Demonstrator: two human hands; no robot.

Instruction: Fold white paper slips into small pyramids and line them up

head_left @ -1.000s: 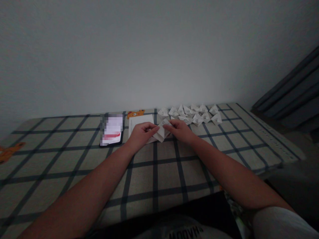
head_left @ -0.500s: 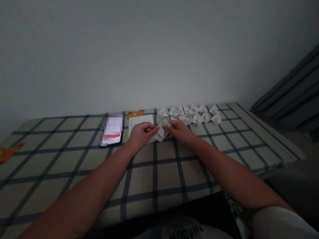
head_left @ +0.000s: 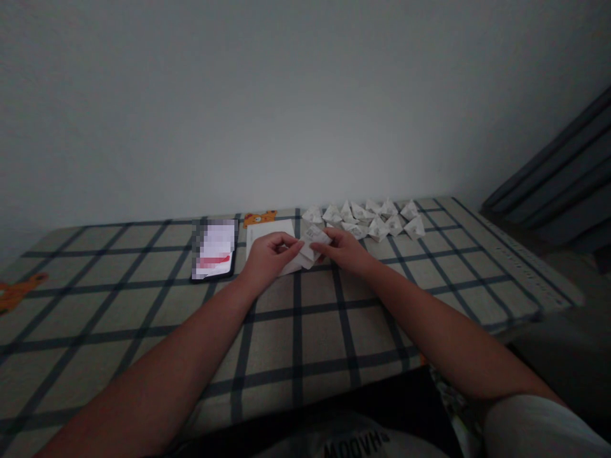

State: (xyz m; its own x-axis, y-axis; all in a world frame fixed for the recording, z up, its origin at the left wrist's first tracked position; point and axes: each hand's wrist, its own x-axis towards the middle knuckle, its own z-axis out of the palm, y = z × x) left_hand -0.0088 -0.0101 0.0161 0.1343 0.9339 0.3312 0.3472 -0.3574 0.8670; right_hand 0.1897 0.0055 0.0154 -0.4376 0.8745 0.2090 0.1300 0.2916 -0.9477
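My left hand (head_left: 268, 259) and my right hand (head_left: 344, 250) meet over a small piece of white printed paper (head_left: 311, 247) that is partly folded. Both hands pinch it, the left from the left side, the right from the right, just above the checked cloth. Under the left hand lies a stack of flat white sheets (head_left: 267, 233). Behind the right hand, a cluster of several small folded white paper shapes (head_left: 370, 219) sits near the wall.
A phone (head_left: 214, 249) with a lit screen lies left of the sheets. The table is covered by a beige cloth with dark grid lines (head_left: 315, 331). Orange bear prints (head_left: 260, 218) mark the cloth. A plain wall stands behind; the table edge drops off at right.
The paper between my fingers has been pressed flatter and turned slightly; both hands stay in the same spot.
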